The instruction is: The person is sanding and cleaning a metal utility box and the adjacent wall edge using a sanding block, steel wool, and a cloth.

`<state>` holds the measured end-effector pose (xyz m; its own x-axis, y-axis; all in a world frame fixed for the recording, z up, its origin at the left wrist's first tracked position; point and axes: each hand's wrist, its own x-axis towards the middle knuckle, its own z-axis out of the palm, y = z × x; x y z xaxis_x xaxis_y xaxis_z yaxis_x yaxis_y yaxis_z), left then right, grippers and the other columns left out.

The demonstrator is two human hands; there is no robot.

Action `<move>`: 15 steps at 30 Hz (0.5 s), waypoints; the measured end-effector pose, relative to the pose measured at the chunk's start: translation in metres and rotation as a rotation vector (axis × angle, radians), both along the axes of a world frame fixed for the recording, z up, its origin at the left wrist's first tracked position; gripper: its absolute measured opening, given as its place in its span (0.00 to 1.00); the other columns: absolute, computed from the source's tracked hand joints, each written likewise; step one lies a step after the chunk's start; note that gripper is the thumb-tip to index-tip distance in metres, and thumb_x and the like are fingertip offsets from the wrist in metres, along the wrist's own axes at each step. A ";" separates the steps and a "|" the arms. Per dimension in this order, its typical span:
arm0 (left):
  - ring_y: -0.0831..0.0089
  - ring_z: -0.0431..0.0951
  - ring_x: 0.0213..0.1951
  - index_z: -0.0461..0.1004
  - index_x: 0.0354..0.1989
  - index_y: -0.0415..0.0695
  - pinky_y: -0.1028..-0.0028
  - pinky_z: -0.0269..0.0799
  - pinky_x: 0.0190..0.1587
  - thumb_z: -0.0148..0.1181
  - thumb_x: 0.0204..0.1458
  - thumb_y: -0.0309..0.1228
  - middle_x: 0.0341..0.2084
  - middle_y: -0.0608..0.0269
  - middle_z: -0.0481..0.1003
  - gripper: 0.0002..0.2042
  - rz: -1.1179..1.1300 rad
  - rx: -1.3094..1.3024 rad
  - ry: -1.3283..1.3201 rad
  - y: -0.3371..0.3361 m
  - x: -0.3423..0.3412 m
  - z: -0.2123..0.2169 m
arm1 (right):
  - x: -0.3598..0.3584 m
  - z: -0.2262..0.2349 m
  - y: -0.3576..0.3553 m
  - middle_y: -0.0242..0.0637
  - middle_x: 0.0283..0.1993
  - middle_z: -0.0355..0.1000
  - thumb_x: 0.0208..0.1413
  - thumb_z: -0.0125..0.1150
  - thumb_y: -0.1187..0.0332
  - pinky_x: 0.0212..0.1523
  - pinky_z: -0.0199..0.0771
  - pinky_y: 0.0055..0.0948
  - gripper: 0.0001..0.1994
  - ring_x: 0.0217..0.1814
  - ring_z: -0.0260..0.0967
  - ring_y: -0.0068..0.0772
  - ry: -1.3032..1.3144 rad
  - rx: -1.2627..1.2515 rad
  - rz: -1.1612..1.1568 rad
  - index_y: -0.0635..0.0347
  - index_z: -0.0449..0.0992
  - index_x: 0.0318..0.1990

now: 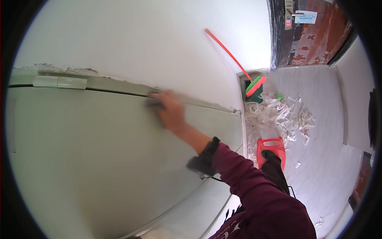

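My right hand [172, 111] reaches out from a maroon sleeve with a dark cuff and presses a small grey cloth [154, 103] against the upper edge of a large pale green panel [87, 159]. The fingers curl over the cloth, and both are blurred by motion. The cloth lies just below the grey strip [115, 84] where the panel meets the white wall [131, 40]. My left hand is out of view.
An orange-handled broom [254, 85] with a green and orange head leans in the corner. Clear plastic scraps [282, 113] litter the pale floor beside a red dustpan [271, 149] and my dark trouser leg. A piece of pale tape [59, 82] sits on the strip. A worn dark door [314, 36] stands beyond.
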<state>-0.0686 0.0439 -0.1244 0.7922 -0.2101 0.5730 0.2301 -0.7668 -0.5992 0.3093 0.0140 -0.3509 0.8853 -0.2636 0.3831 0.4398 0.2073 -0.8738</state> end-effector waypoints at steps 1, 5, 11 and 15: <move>0.55 0.76 0.41 0.78 0.37 0.44 0.55 0.66 0.47 0.60 0.49 0.31 0.36 0.57 0.78 0.08 0.005 0.002 0.006 0.002 -0.001 0.000 | 0.000 0.007 0.004 0.38 0.35 0.70 0.35 0.63 0.80 0.36 0.71 0.35 0.16 0.38 0.69 0.43 -0.096 0.044 0.108 0.55 0.77 0.36; 0.55 0.76 0.41 0.78 0.37 0.44 0.55 0.66 0.47 0.59 0.49 0.31 0.37 0.57 0.77 0.08 0.025 0.000 0.035 0.005 -0.003 0.000 | 0.004 -0.016 -0.007 0.39 0.36 0.69 0.35 0.62 0.79 0.36 0.71 0.35 0.16 0.38 0.69 0.44 0.067 0.020 0.044 0.54 0.76 0.37; 0.55 0.76 0.42 0.77 0.37 0.44 0.55 0.66 0.47 0.59 0.49 0.31 0.37 0.57 0.77 0.08 0.049 -0.007 0.066 0.010 0.000 -0.003 | 0.005 -0.030 -0.016 0.37 0.35 0.69 0.35 0.64 0.78 0.34 0.70 0.37 0.14 0.37 0.68 0.43 0.151 -0.110 0.052 0.55 0.75 0.34; 0.55 0.76 0.42 0.77 0.37 0.44 0.55 0.66 0.47 0.59 0.50 0.32 0.38 0.57 0.77 0.08 0.075 -0.003 0.103 0.016 -0.002 -0.006 | 0.003 -0.021 0.011 0.39 0.35 0.68 0.37 0.62 0.78 0.35 0.70 0.36 0.15 0.38 0.69 0.44 0.050 0.103 0.076 0.54 0.75 0.36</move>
